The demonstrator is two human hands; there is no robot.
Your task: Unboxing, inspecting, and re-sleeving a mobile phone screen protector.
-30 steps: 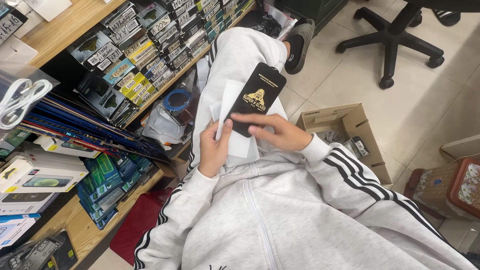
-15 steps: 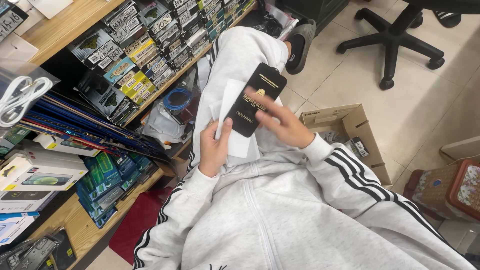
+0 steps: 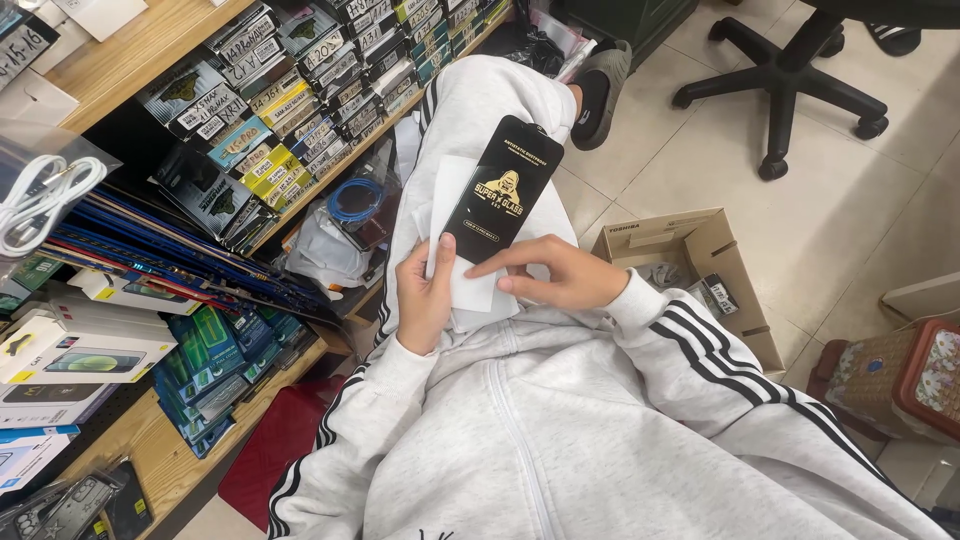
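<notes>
A person in a pale grey tracksuit with black stripes sits with one leg crossed, seen from above; at the centre of the frame a flat black packet point(image 3: 505, 190) with gold printing lies along the raised thigh, on top of a white sheet point(image 3: 462, 285) and a thin white sleeve beneath it.

The left hand point(image 3: 425, 300), just left of centre, is curled partly closed with its thumb pressed onto the white sheet's left edge, pinning it; the right hand point(image 3: 555, 275), just right of centre, is mostly open, fingers extended, its fingertips point(image 3: 478, 270) resting on the black packet's lower edge without gripping it.

To handle this well, I judge that the left thumb should hold the sheet firm while the right fingertips slide or lift the packet gently by its edge, since the leg is a soft, sloping surface and the slick packet could slip.

The packet looks glossy, rigid and rectangular; the white sheet looks matte and papery; the tracksuit is soft fleece.

In the upper left, wooden shelves point(image 3: 140, 50) hold rows of similar flat packets; at right centre an open cardboard box point(image 3: 700, 250) sits on the pale tiled floor; a black office chair base point(image 3: 780, 90) stands in the upper right.
</notes>
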